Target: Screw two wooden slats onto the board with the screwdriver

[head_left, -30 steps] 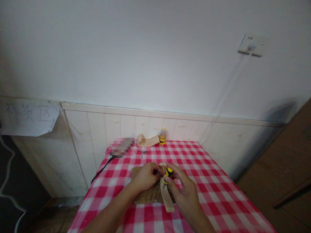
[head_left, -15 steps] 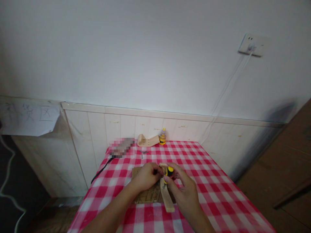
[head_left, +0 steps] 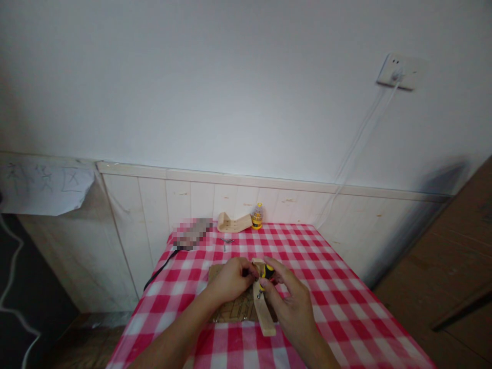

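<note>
My right hand is closed around a short yellow-and-black screwdriver, which tilts with its metal tip down at the face of a pale wooden piece. The fingers of my left hand are curled in against the upper left edge of that wood, and their tips are partly hidden. Under the wood lies a flat brown board with dark line markings, partly covered by my left forearm. Whether the screwdriver tip sits in a screw is too small to tell.
On the red-and-white checked tablecloth, several screws lie beyond my hands. Behind them are an angled wooden assembly and a small yellow-capped bottle. A blurred-out object with a black strap lies at left. A panelled wall borders the table.
The screwdriver handle has turned slightly in my right hand, with more black showing near its top. Both hands and the wooden piece stay in place.
</note>
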`<state>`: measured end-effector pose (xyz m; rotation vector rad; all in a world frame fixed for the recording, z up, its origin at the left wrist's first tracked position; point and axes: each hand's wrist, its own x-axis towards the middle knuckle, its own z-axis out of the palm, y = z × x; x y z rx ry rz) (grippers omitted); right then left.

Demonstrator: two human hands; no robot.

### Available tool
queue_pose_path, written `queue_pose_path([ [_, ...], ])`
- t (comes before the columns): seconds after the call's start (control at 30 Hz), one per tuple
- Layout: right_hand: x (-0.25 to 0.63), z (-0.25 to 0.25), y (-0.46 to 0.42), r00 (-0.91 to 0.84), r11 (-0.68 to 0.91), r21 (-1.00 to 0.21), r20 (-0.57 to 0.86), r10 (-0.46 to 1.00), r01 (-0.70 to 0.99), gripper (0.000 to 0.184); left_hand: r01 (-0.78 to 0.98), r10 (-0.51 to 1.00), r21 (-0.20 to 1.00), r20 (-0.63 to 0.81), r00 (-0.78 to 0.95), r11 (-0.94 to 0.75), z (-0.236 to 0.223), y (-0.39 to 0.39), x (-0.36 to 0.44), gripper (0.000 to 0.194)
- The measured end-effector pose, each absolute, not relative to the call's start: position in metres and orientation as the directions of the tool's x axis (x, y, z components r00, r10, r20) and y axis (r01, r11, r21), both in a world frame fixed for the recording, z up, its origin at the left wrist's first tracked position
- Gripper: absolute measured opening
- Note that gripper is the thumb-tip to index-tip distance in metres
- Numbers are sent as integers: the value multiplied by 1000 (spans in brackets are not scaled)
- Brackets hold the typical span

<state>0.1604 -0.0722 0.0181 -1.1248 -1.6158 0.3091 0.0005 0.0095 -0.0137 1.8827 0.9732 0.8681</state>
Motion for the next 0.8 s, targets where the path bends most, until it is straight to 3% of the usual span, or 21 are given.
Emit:
queue_pose_path([
  [0.23,161,20,-80,-31,503,-712,562,826,490,40,271,864,905,173,473,-329,-16,11,1,17],
  [0.8,164,15,-76,16,496,-703,585,811,510,38,255,862,904,196,467,-343,-17,11,2,16],
])
